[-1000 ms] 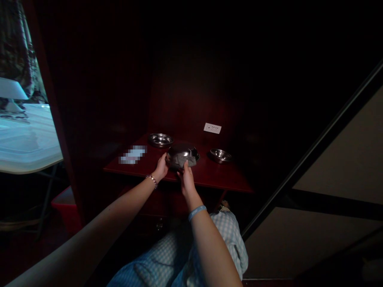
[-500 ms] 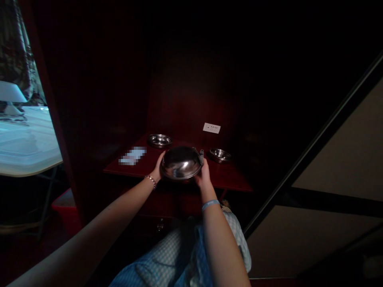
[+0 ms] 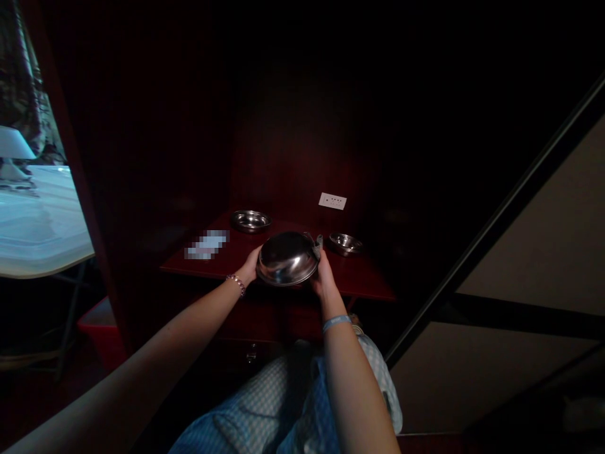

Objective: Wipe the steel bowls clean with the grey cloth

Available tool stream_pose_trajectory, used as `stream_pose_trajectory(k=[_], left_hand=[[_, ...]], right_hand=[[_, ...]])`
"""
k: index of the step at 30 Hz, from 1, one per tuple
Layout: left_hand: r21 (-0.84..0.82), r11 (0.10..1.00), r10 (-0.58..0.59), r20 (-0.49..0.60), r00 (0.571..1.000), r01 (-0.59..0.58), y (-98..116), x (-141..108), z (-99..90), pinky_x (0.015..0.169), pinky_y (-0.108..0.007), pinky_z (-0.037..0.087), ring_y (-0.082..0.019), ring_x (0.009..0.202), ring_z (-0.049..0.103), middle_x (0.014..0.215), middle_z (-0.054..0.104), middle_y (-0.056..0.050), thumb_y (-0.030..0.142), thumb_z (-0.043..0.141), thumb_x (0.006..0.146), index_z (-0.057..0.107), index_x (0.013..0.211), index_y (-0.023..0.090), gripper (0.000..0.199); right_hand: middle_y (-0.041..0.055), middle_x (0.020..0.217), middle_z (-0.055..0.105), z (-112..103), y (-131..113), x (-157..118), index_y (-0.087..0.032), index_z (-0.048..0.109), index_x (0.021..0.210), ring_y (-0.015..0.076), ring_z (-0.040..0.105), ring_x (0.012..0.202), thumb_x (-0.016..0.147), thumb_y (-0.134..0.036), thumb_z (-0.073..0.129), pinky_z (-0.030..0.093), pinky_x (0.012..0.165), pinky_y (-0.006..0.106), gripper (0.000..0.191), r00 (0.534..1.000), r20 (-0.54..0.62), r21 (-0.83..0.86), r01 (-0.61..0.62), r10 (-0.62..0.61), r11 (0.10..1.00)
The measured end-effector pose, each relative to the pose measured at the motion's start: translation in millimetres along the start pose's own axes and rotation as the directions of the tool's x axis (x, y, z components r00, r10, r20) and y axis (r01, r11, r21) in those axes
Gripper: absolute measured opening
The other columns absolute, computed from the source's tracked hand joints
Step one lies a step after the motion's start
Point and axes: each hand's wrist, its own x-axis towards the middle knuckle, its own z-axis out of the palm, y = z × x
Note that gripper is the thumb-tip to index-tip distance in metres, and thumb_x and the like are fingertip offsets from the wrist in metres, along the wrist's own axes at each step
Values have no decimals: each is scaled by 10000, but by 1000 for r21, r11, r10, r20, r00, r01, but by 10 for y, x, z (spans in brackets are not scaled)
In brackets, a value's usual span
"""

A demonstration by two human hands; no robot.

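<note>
A shiny metal bowl (image 3: 287, 260), its rounded underside toward me, is held up in front of the dark red shelf. My left hand (image 3: 252, 263) grips its left rim, with the fingertips hidden behind it. On the opposite side my right hand (image 3: 324, 272) is closed at the rim, and a grey cloth (image 3: 318, 246) pokes out between that hand and the metal. Two more metal bowls rest upright on the shelf: one at the back left (image 3: 251, 221) and a smaller-looking one at the right (image 3: 345, 244).
A blurred pale item lies on the left of the shelf (image 3: 179, 265). Above is a white wall socket (image 3: 333, 201). Dark panels enclose both sides. Left stand a white table (image 3: 42, 221), a lamp (image 3: 14, 145) and a red bin (image 3: 101, 331). A drawer knob (image 3: 251, 354) sits below.
The view has shifted slightly. Both hands still hold the bowl, which has tilted and turned a little; the bowls on the shelf stay in place.
</note>
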Motion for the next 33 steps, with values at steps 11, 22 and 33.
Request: stream_pose_trajectory(k=[11, 22, 33], left_hand=[[-122, 974, 171, -150, 974, -190, -9, 112, -14, 813, -370, 557, -222, 824, 695, 808, 739, -81, 234, 562, 882, 685, 802, 156, 166], [-51, 938, 320, -249, 914, -343, -68, 204, -36, 830, -265, 524, -151, 778, 681, 764, 716, -38, 241, 498, 930, 657, 755, 173, 246], [-53, 935, 320, -294, 901, -349, -66, 209, -40, 792, -269, 523, -134, 691, 658, 739, 695, -38, 237, 510, 922, 621, 741, 165, 224]], right_hand=[[47, 989, 728, 59, 288, 11, -224, 641, 1139, 147, 655, 773, 904, -642, 424, 479, 622, 227, 526, 998, -36, -96, -59, 55, 994], [56, 1063, 685, 193, 577, 56, -263, 505, 1309, 104, 604, 611, 908, -668, 384, 471, 533, 214, 582, 997, -76, -179, -42, 29, 983], [39, 885, 740, 341, 652, -129, -237, 542, 1238, 142, 630, 754, 922, -658, 363, 463, 630, 220, 556, 996, 1, -271, -83, 87, 959]])
